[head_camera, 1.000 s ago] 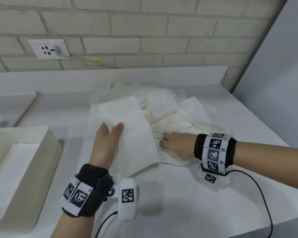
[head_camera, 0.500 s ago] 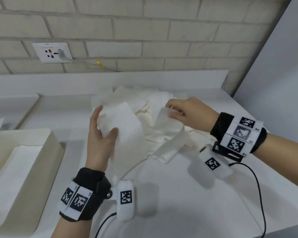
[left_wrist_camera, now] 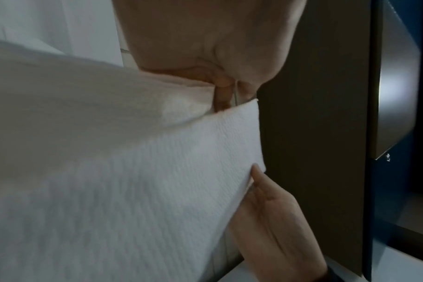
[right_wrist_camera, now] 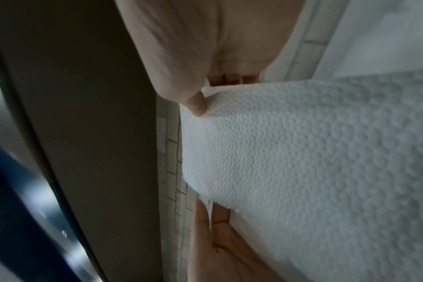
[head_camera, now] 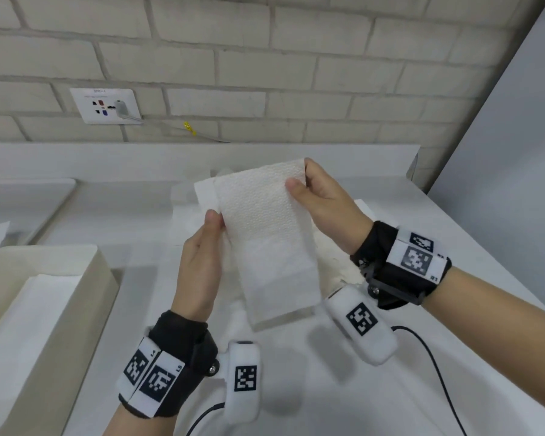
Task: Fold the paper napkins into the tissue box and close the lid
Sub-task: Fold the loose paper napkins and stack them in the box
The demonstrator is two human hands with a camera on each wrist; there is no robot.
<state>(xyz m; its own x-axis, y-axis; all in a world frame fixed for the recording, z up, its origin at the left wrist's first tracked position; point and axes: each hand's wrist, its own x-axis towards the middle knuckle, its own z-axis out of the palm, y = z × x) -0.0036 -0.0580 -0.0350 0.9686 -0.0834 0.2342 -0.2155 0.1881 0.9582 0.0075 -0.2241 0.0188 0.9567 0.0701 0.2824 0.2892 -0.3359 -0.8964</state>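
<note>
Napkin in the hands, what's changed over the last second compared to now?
The right hand left the pile, rose and now pinches the top right corner of the napkin. The left hand shifted to pinch its left edge, so the napkin is lifted off the counter and held up between both hands. The box stayed at the left, lid off.

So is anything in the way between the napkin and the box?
Nothing visible. Both hands, left hand and right hand, hold the napkin up; only bare counter lies between it and the open box to the left.
</note>
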